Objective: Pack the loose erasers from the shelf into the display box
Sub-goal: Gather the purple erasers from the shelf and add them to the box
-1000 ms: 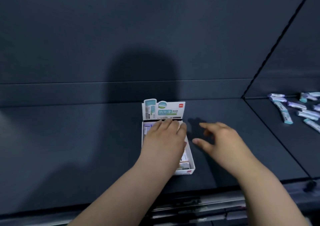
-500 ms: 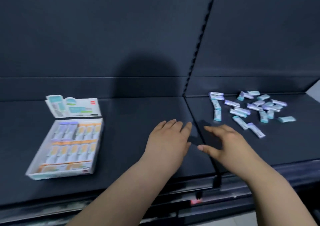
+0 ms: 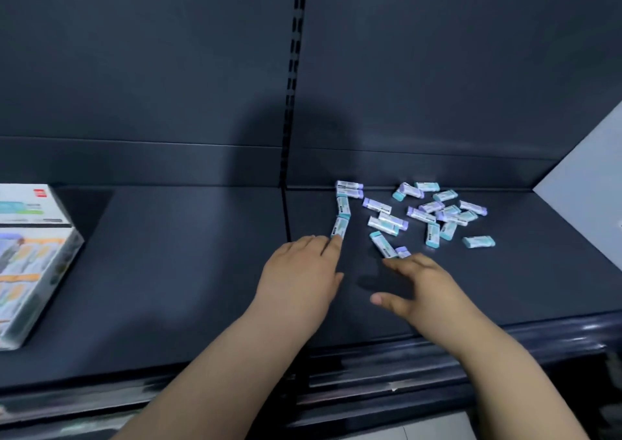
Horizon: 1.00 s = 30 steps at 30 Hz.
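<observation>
The left hand (image 3: pixel 299 281) lies stretched forward at the centre of the frame, palm down over the dark shelf (image 3: pixel 188 254). Its fingers (image 3: pixel 331 247) are straight and close together, and they hold nothing. The tip of the forefinger meets the near end of a teal-capped eraser (image 3: pixel 340 227), the lowest of a short line of erasers running up toward the back panel. Whether the finger presses on it or only touches cannot be told.

The right hand (image 3: pixel 427 288) is just right of centre, also palm down and holding nothing. Its fingers (image 3: pixel 404 264) are spread apart and slightly bent, with the thumb (image 3: pixel 382 300) stuck out to the left, well apart from the rest. The fingertips sit just below a slanted teal eraser (image 3: pixel 383 246) and a purple-ended eraser (image 3: pixel 403 252). The purple-ended one is partly hidden behind a fingertip, so contact there is unclear.

The loose erasers (image 3: pixel 432 206) are scattered in the right middle of the frame, on the shelf bay to the right of the slotted upright (image 3: pixel 296 69). Some overlap and some lie apart.

The display box (image 3: pixel 37 257) stands at the left edge of the frame, cut off and blurred. It is well apart from both hands, with its header card raised at the back.
</observation>
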Available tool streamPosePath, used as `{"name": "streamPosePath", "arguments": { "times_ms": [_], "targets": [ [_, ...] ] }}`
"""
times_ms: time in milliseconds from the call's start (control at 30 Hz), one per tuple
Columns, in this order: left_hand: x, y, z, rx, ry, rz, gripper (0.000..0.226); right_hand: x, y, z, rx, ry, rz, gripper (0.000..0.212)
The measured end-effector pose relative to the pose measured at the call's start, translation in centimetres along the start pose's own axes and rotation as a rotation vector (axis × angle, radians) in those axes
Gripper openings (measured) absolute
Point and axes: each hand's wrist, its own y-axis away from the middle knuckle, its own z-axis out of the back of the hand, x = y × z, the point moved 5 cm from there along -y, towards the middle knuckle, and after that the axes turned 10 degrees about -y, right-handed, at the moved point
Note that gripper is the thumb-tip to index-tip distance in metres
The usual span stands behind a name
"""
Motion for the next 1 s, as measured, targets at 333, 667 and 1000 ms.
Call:
{"name": "streamPosePath", "arguments": {
  "times_ms": [333,667,1000],
  "targets": [
    [0.5,-2.7,-3.0,0.112,-0.005,-0.083,0.050,-4.7,-1.7,2.2,-0.139,0.027,-0.156,0.048],
    [-3.4,-6.7,-4.6,0.228,0.024,-0.005,0.054,-8.9,-5.5,2.7,-0.090,-0.032,-0.142,0.013],
    [-11.5,-10.9,-7.4,0.358,0.373,0.150,0.045,-10.2,-6.1,5.2,0.014,-0.200,0.143,0.019]
  ]
}}
